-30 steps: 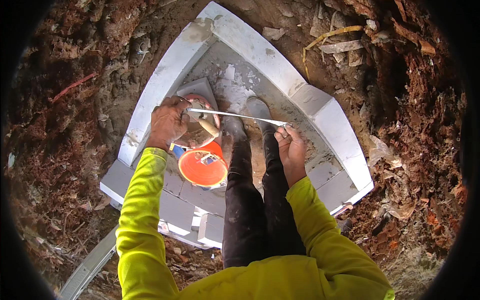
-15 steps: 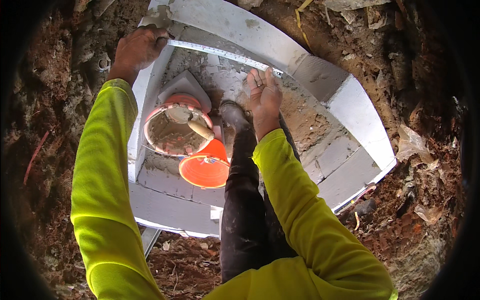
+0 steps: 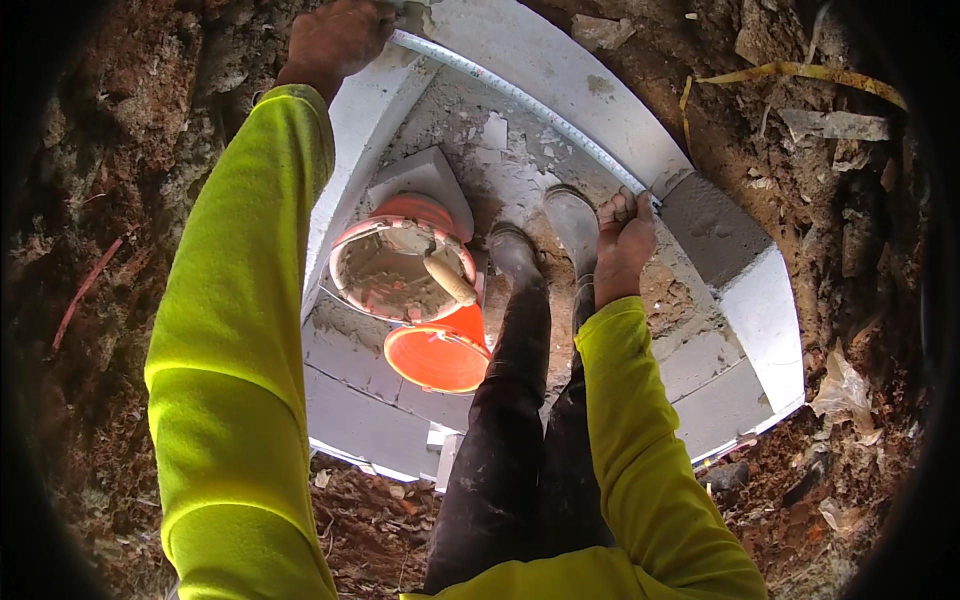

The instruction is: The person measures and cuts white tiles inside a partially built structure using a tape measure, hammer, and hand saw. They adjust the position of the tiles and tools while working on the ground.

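Head view. Stretched diag. from upper L to R of ctr.: 1 white measuring tape, alongside inner edge of 1 curved white block wall. Gripped at upper-L end by L hand, at lower-R end by R hand, w/ fingers curled on both. Printed w/ fine graduations, too small to read. Visible L of ctr.: 2 orange buckets, i.e. 1 upper bucket w/ grey mortar & 1 wooden handle; 1 lower bucket. Nr. ctr.: 2 boots. At upper R: 1 yellow strip. At far L: 1 red strip.
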`<state>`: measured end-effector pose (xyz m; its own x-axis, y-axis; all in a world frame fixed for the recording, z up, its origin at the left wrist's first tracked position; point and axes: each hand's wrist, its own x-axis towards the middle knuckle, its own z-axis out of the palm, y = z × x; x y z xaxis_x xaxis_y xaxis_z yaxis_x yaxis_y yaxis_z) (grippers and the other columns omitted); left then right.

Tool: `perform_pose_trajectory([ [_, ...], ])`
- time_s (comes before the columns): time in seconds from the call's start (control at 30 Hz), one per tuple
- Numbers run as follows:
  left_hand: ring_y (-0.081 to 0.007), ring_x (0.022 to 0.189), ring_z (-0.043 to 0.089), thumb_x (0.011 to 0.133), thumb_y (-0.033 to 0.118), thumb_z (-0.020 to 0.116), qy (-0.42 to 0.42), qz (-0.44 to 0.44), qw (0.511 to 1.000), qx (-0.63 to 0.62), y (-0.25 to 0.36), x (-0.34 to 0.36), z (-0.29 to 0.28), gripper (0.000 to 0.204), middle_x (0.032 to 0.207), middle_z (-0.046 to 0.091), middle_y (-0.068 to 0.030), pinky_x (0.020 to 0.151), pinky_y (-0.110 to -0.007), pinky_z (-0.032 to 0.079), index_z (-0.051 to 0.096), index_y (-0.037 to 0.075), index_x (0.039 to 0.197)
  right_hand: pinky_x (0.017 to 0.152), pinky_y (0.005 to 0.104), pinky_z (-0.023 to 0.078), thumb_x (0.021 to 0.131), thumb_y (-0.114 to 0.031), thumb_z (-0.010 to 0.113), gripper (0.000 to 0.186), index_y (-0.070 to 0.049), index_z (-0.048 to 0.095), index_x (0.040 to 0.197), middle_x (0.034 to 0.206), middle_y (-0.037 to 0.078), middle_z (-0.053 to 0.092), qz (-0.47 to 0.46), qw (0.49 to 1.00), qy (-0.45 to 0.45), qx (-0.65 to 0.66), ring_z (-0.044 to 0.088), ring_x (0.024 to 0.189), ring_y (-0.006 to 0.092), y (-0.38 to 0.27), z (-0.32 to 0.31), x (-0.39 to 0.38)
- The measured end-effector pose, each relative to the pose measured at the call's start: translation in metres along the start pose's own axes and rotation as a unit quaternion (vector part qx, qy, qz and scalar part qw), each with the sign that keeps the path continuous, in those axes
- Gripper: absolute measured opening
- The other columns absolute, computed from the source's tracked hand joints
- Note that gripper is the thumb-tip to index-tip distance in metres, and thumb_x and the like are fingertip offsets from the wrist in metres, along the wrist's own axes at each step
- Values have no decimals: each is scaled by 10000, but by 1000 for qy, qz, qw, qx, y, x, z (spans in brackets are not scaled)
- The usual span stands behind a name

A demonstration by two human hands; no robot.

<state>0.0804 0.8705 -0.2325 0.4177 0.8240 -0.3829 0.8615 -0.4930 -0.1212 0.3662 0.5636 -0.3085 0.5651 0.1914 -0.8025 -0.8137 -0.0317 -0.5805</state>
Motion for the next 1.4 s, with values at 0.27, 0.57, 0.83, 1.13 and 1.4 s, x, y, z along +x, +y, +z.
perform_pose_trajectory([
  [0.27,-259,917,713,882,268,533,-49,-38,994,86,25,26,-4,252,975,743,-44,741,-461,521,766,185,930,586,270,498,1012,-211,569,193,-23,600,1039,818,65,653,-9,999,29,-43,584,654,139,-5,10,6],
  [0.57,-259,1073,640,890,262,517,59,-51,992,100,30,26,17,271,1049,721,-57,801,-494,482,762,178,970,505,247,420,1022,-188,542,147,-64,577,951,755,21,584,-5,998,29,-64,503,589,109,-8,12,5],
  [0.83,-283,1050,674,961,468,504,-46,-56,996,51,33,26,0,318,1110,709,-39,872,-473,528,685,269,1130,495,245,431,1018,-200,545,160,-72,598,939,738,14,583,-24,993,69,-89,502,565,106,-8,21,-2],
  [1.13,-260,1056,637,893,273,520,-16,-42,996,78,32,28,10,260,1067,711,-52,813,-510,462,751,175,963,498,265,404,1013,-196,551,159,-65,599,936,734,15,571,-27,993,71,-96,493,566,112,-7,23,-1],
  [1.4,-257,1036,648,898,254,512,25,-47,996,75,31,29,14,263,1068,709,-57,808,-506,457,751,171,967,490,251,413,1007,-192,562,164,-59,599,917,729,17,573,-35,992,70,-96,499,565,108,-5,24,-2],
])
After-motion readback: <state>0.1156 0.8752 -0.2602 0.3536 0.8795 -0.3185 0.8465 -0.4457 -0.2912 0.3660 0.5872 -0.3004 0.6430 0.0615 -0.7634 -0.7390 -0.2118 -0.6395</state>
